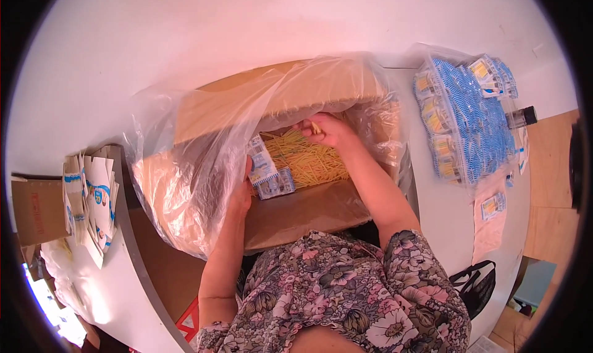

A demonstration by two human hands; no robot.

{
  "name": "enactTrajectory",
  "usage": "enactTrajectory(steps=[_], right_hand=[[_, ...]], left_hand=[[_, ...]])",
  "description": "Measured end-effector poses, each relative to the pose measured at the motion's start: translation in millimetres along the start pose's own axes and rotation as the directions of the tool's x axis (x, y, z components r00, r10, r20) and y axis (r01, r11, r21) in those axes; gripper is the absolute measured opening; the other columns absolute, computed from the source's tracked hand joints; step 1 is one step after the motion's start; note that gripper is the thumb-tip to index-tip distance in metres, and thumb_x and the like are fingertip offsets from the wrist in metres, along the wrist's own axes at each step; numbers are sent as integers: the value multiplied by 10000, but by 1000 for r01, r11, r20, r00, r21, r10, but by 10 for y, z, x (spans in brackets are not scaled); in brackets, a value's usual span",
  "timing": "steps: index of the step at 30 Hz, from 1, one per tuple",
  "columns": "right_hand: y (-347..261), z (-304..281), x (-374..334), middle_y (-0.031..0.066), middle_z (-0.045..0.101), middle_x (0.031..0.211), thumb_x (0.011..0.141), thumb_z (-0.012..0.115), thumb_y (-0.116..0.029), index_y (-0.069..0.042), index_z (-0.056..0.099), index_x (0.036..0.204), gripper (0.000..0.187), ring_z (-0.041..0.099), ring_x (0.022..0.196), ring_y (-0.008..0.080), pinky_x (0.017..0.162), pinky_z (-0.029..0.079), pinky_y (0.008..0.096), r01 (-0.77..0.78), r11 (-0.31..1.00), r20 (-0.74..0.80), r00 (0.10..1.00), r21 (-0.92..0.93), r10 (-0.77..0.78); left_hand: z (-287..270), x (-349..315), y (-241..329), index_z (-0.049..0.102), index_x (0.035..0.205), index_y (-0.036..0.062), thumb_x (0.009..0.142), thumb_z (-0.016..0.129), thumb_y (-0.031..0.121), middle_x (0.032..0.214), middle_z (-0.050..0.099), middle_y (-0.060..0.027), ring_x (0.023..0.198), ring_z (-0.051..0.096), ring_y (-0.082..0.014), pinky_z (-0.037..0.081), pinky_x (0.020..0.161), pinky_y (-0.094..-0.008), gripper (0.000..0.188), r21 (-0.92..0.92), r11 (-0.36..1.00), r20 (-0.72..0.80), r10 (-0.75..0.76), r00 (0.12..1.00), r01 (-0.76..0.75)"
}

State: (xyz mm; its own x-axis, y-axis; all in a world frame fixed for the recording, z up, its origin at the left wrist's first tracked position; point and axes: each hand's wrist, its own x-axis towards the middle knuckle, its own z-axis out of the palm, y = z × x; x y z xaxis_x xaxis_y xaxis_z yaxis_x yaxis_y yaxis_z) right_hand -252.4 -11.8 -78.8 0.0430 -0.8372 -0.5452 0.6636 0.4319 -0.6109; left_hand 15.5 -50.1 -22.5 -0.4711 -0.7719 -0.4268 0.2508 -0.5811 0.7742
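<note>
In front of me is a large cardboard box [302, 212] lined with clear plastic film. A loose heap of thin yellow sticks [315, 161] lies inside it. My right hand [328, 132] is over the far part of the heap, fingers curled round a few yellow sticks [316, 128]. At the heap's left side, my left hand [245, 189] grips the edge of a small blue-and-white printed packet [262, 160]; its fingers are partly hidden. Just below, a second similar packet [276, 184] lies against the sticks.
On the right, a clear plastic tub [426, 130] is filled with blue-striped packets, with a dark-capped jar [522, 117] beside it. One packet [493, 206] lies on a pink cloth [488, 239]. Folded printed cartons [96, 198] stand at left. A black bag [477, 288] lies at lower right.
</note>
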Motion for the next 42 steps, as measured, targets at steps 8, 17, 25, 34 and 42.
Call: enactTrajectory(steps=[8,17,25,34,42], right_hand=[[-163,157,-70,72,617,781,872,538,-165,-54,553,927,125,536,574,111,363,300,176,-149,957,-92,987,-247,130],[-55,214,-87,-43,431,605,896,562,-286,-117,470,800,215,354,474,60,391,237,199,-66,993,-9,998,-94,66],[250,710,-674,16,522,671,937,458,-409,-132,470,801,309,475,565,116,474,384,232,232,957,-27,973,173,-230],[448,910,-1090,151,648,981,951,417,-397,55,520,1072,479,616,925,188,798,501,298,409,909,-1,912,-83,-411],[503,786,-1481,19,588,791,941,454,-328,24,444,1269,481,538,731,71,662,446,209,351,910,113,936,-220,-334]], left_hand=[[136,-101,134,537,1056,96,871,601,120,1049,584,-16,976,560,-137,467,847,-314,197,33,991,-64,-130,989,133],[-106,47,-105,516,1199,56,877,603,264,1103,607,-55,971,599,-172,500,819,-335,393,133,991,49,2,999,-8],[27,-160,-107,613,1052,44,850,616,125,967,651,-14,886,597,-106,462,829,-279,217,382,918,476,-295,828,106],[548,-445,-185,638,1017,35,855,618,97,917,648,-3,858,588,-82,471,786,-239,175,401,916,650,-270,711,-19],[722,-659,-307,670,974,31,821,654,73,890,656,0,833,583,-73,474,780,-242,159,336,940,600,-171,782,-52]])
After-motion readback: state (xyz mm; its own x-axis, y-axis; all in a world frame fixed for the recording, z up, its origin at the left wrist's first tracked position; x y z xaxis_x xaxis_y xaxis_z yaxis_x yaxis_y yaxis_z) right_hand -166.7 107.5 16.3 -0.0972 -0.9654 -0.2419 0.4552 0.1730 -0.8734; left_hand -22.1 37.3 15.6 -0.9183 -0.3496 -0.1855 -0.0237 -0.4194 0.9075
